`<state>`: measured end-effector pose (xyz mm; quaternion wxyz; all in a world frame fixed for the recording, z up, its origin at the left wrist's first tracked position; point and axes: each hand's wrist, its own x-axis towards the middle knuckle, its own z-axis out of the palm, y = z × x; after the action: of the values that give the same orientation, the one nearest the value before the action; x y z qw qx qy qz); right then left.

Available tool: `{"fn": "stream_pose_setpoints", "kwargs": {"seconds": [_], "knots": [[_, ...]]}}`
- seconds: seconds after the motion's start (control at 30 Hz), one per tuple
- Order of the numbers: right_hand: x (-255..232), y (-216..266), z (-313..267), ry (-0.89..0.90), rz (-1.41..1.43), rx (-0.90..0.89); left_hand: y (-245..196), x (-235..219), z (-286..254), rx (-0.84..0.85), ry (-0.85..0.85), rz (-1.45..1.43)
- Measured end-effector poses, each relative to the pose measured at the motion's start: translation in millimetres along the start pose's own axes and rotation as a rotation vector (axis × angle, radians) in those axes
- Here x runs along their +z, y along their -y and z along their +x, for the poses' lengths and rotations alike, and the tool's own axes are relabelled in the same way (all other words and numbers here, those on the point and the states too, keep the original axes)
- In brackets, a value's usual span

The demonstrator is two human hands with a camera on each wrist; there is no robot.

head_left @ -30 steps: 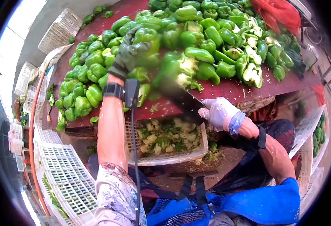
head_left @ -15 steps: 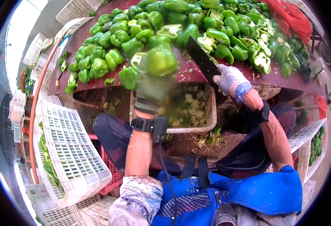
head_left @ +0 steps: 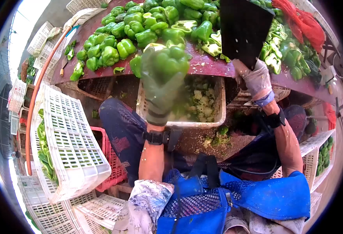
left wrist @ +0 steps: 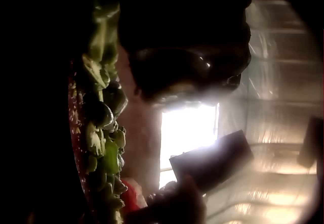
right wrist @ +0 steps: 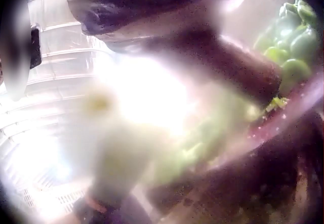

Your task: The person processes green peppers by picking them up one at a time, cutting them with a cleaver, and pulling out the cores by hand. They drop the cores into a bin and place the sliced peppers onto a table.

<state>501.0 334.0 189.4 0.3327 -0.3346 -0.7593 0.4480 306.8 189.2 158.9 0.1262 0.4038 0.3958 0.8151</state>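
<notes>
My gloved left hand (head_left: 156,91) grips a whole green pepper (head_left: 170,64), held up over the left part of a crate of pepper scraps; both are blurred in the head view. In my right hand (head_left: 257,82), in a pale glove, is the handle of a wide dark cleaver (head_left: 243,33), its blade raised above the table edge. The left wrist view is dark: the pepper (left wrist: 174,72) shows as a shadowed shape, with the cleaver blade (left wrist: 212,161) beyond. Strong glare covers much of the right wrist view, where the right hand (right wrist: 152,16) shows at the top.
Whole and cut green peppers (head_left: 110,55) are heaped on the red table (head_left: 204,69). Below its edge stands the scrap crate (head_left: 197,124). A white slatted crate (head_left: 76,144) leans at the left beside a red basket (head_left: 115,163). Red netting (head_left: 306,25) lies at the back right.
My left hand has come back from the heap toward my body with a pepper. My right hand has moved right, and the cleaver has swung upward off the table.
</notes>
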Motion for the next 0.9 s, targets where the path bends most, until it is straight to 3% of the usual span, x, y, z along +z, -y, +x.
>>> {"fn": "stream_pose_setpoints", "kwargs": {"seconds": [0.07, 0.13, 0.17, 0.2, 0.33, 0.47, 0.53, 0.63, 0.7, 0.73, 0.8, 0.87, 0.9], "knots": [[6, -14, -2, 0.024, -0.02, 0.041, -5, 1, 1, 0.194, 0.047, 0.238], [12, -15, -3, 0.07, 0.062, 0.126, -5, 1, 0, 0.277, 0.054, 0.313], [17, -12, -3, 0.107, 0.154, 0.191, -6, 2, 0, 0.299, 0.056, 0.345], [25, -11, -4, 0.079, 0.275, 0.109, -7, 0, 0, 0.316, 0.057, 0.377], [22, -9, -1, 0.238, 0.267, 0.259, -7, -4, -3, 0.371, 0.074, 0.527], [23, -9, 0, 0.242, 0.203, 0.336, 1, -10, -4, 0.403, 0.117, 0.904], [24, -16, -2, 0.201, 0.152, 0.298, 9, -4, -3, 0.311, 0.103, 0.907], [15, -23, -3, 0.136, -0.04, 0.121, 38, 19, -3, 0.067, -0.038, 0.397], [8, -24, -3, 0.136, -0.055, 0.19, 76, 28, 5, -0.024, -0.151, 0.198], [5, -25, -4, 0.137, -0.059, 0.228, 93, 30, 11, -0.057, -0.18, 0.242], [2, -28, -6, 0.125, -0.23, 0.109, 112, 38, 13, -0.165, -0.25, 0.382], [1, -29, -5, 0.112, -0.397, -0.014, 106, 47, 13, -0.196, -0.172, 0.467], [-1, -28, -3, 0.189, -0.386, 0.127, 99, 51, 14, -0.209, -0.131, 0.511]]}}
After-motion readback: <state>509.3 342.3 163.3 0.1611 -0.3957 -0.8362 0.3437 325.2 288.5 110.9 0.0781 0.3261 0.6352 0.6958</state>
